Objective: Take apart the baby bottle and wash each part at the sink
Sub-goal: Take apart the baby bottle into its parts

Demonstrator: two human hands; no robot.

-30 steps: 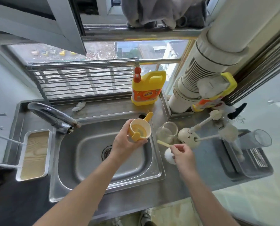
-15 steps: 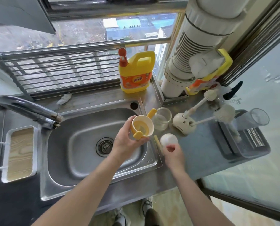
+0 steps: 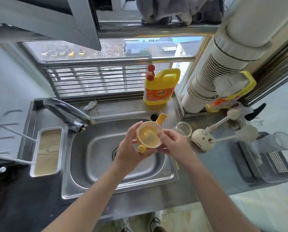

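The left hand (image 3: 128,148) is holding the yellow bottle top (image 3: 148,138) over the sink (image 3: 89,158) with curled fingers (image 3: 135,131). The right hand (image 3: 175,144) is pinching its rim. The glass bottle (image 3: 183,130) is standing on the bench (image 3: 215,166).

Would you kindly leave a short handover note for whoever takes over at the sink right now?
Left hand grips the yellow two-handled plastic bottle top over the steel sink; right hand pinches its rim.
The clear round bottle body stands on the counter right of the sink, beside the white brush holder.
Done: the top is off the body.
Left: split the top further if it comes apart, then wash every part. No water shows at the tap; the yellow detergent jug stands behind the sink.
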